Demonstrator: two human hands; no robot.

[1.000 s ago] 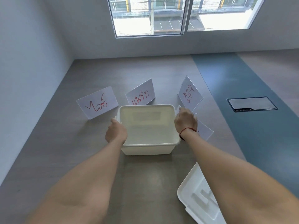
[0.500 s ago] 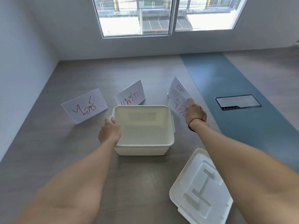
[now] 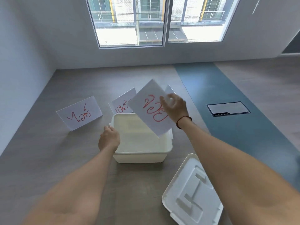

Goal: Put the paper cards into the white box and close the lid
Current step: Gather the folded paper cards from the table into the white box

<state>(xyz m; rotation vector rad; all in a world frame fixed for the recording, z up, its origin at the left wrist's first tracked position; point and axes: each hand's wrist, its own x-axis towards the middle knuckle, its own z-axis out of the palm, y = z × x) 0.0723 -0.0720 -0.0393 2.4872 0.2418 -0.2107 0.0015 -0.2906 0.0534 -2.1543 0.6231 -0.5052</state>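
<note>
The white box [image 3: 142,155] stands open on the floor in the middle, with nothing visible inside. My left hand [image 3: 109,139] grips its left rim. My right hand [image 3: 174,108] holds a white paper card with red writing [image 3: 149,109], tilted above the box's far right corner. Two more cards stand behind the box: one at the left [image 3: 79,113] and one in the middle [image 3: 121,105], partly hidden by the held card. The edge of another card [image 3: 169,90] peeks out behind my right hand. The white lid [image 3: 193,192] lies flat at the lower right.
The floor is grey-brown wood [image 3: 48,151] with a blue strip [image 3: 219,95] on the right. A dark floor hatch [image 3: 228,109] is set into the strip. A grey wall runs along the left, and a window wall stands behind the cards.
My right hand has lifted the card from the floor at the box's right and swung it left over the box. My left hand stays on the box's rim.
</note>
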